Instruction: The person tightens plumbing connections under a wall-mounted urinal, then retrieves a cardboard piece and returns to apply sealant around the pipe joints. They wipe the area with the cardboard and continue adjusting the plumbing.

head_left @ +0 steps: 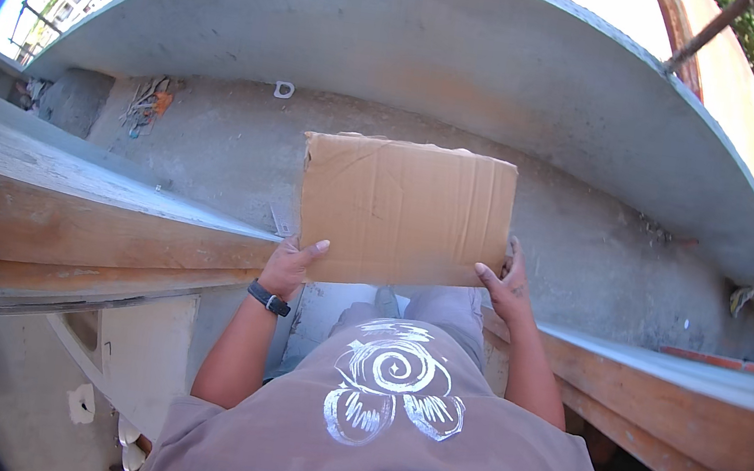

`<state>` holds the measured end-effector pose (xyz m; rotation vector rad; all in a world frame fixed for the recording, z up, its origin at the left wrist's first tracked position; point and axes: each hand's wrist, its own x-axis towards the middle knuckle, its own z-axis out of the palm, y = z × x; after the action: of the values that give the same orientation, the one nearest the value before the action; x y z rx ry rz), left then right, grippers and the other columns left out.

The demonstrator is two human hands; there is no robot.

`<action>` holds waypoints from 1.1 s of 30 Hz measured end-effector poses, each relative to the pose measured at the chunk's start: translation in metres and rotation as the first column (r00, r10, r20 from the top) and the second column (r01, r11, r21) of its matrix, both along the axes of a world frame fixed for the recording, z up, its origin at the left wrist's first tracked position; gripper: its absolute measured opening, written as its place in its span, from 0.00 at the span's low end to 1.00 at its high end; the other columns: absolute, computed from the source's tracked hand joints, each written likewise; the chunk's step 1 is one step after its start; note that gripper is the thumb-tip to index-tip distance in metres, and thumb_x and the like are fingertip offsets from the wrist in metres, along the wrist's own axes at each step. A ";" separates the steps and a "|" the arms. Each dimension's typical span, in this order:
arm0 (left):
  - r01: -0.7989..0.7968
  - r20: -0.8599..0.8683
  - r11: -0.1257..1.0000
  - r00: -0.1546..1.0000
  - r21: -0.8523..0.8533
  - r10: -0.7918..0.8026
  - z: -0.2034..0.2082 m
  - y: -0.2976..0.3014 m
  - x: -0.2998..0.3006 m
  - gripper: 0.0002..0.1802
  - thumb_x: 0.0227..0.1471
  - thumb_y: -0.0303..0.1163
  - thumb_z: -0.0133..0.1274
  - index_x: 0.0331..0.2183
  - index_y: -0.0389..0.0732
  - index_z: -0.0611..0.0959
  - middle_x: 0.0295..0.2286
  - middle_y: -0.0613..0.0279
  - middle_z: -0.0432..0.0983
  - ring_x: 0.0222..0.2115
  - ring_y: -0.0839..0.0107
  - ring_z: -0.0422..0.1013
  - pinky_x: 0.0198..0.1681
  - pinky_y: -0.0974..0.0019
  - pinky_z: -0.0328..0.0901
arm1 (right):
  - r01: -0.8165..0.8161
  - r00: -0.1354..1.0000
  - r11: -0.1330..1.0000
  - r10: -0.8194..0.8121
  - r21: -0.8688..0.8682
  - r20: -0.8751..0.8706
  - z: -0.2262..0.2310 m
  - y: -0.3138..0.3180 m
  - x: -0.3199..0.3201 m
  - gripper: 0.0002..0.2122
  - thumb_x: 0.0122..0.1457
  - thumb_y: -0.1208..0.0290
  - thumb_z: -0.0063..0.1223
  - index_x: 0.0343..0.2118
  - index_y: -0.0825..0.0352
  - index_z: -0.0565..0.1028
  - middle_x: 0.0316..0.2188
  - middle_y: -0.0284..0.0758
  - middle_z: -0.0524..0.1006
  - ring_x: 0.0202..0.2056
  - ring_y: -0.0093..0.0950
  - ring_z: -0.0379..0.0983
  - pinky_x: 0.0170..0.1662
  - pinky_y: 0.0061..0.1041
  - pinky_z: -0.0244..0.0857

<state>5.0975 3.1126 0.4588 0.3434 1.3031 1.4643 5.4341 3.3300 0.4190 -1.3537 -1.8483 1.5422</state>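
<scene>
A brown cardboard box (406, 216) is held up in front of me, one broad creased face toward me and its top edge a little ragged. My left hand (291, 262) grips its lower left corner, with the thumb on the near face. At the lower right corner my right hand (507, 283) holds the box the same way, its thumb on the front and a finger along the side. The other fingers are mostly hidden behind the cardboard. A dark watch (269, 298) is on my left wrist.
Ahead stands a low grey wall (403, 39) with metal posts. Wood-fronted ledges (101, 233) flank me on the left and the right (659, 406). Debris (144, 108) and a white ring-shaped piece (284, 90) lie on the concrete floor (226, 149).
</scene>
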 end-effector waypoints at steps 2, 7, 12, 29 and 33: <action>-0.007 0.008 1.000 1.000 0.018 0.007 -0.007 0.016 -0.025 0.23 0.60 0.29 0.56 0.56 0.35 0.75 0.49 0.58 0.78 0.48 0.70 0.75 0.52 0.64 0.69 | 0.042 0.966 0.938 -0.126 -0.343 -0.227 -0.013 0.042 -0.027 0.40 0.56 0.59 0.67 0.65 0.72 0.57 0.56 0.44 0.72 0.57 0.37 0.70 0.62 0.37 0.63; -0.151 0.074 0.985 0.985 -0.087 0.158 -0.063 0.073 -0.083 0.29 0.60 0.38 0.59 0.57 0.32 0.74 0.51 0.57 0.77 0.50 0.69 0.73 0.54 0.64 0.67 | -0.107 0.906 0.824 -0.150 -0.556 -0.397 -0.051 0.155 -0.119 0.27 0.57 0.65 0.67 0.57 0.70 0.69 0.51 0.40 0.76 0.51 0.33 0.75 0.55 0.35 0.69; -0.386 -0.054 0.915 0.923 -0.121 0.382 -0.145 0.153 -0.147 0.32 0.60 0.46 0.59 0.56 0.31 0.75 0.50 0.55 0.77 0.49 0.69 0.74 0.53 0.65 0.68 | -0.325 0.885 0.792 0.062 -0.517 -0.461 -0.094 0.266 -0.247 0.26 0.56 0.69 0.66 0.56 0.70 0.69 0.51 0.39 0.77 0.50 0.34 0.76 0.55 0.37 0.71; -0.729 0.078 0.684 0.681 -0.021 0.728 -0.186 0.131 -0.511 0.32 0.61 0.49 0.57 0.55 0.33 0.76 0.49 0.55 0.78 0.49 0.67 0.75 0.54 0.60 0.69 | -0.576 0.816 0.642 0.482 -0.506 -0.319 -0.097 0.313 -0.779 0.29 0.52 0.68 0.68 0.56 0.70 0.69 0.48 0.39 0.78 0.47 0.36 0.78 0.53 0.39 0.73; -0.785 -0.029 0.615 0.618 -0.072 0.786 -0.162 0.085 -0.616 0.30 0.63 0.48 0.54 0.54 0.33 0.77 0.49 0.56 0.79 0.50 0.69 0.74 0.55 0.61 0.67 | -0.584 0.807 0.659 0.536 -0.474 -0.249 -0.089 0.272 -0.899 0.25 0.54 0.68 0.67 0.53 0.71 0.72 0.44 0.37 0.80 0.41 0.30 0.79 0.47 0.33 0.73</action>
<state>4.4815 3.1973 0.2967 -0.3662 1.5959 2.1264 4.5347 3.6020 0.3302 -0.8860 -1.9718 2.5507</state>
